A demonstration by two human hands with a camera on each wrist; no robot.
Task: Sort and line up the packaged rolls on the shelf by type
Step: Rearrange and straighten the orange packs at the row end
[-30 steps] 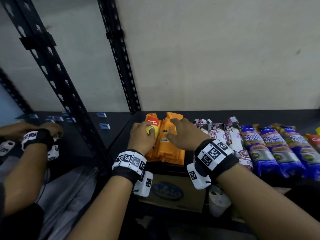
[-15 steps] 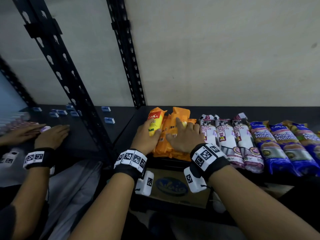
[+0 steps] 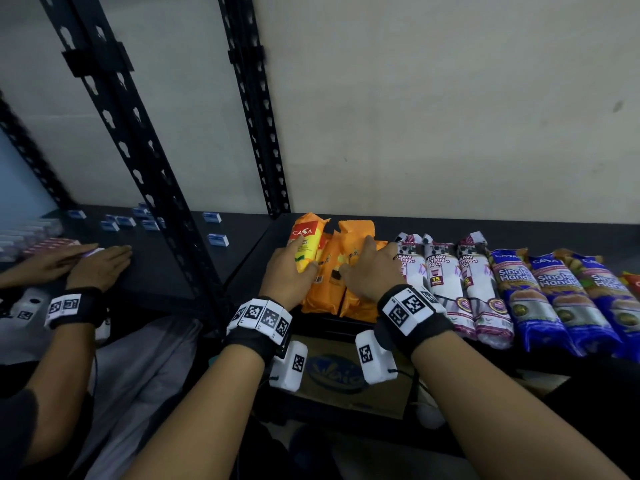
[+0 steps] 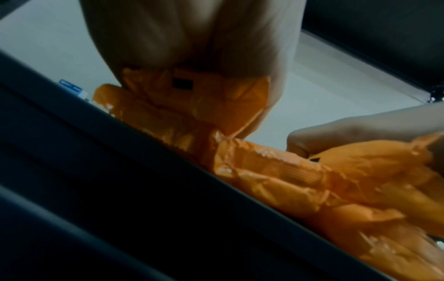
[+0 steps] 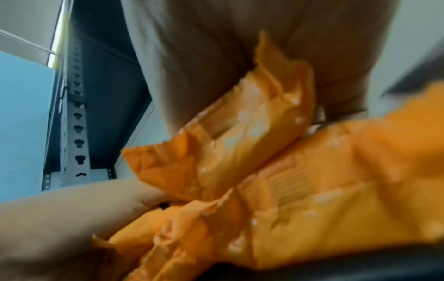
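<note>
Several orange rolls (image 3: 327,289) lie bunched at the left end of the black shelf (image 3: 519,230). My left hand (image 3: 298,260) grips the leftmost one, a yellow-and-orange CASA roll (image 3: 308,237), thumb on its right side; the left wrist view shows its orange end (image 4: 192,98) under my palm. My right hand (image 3: 357,258) lies over the neighbouring orange roll (image 3: 356,233), thumb against its left side, and that roll (image 5: 240,133) is tucked up under the palm. To the right lie three white draw-string bag rolls (image 3: 445,285), then three blue Single Handle rolls (image 3: 533,303).
Black slotted uprights (image 3: 256,133) stand left of the rolls. Another person's hands (image 3: 100,268) rest on the neighbouring shelf (image 3: 180,265) among small blue boxes (image 3: 218,239). A cardboard box (image 3: 339,379) sits below the shelf edge. A red pack edge (image 3: 632,282) shows far right.
My right hand went from curled to spread over the orange rolls, and my left hand kept hold of the CASA roll. The other person's hands slid along their shelf.
</note>
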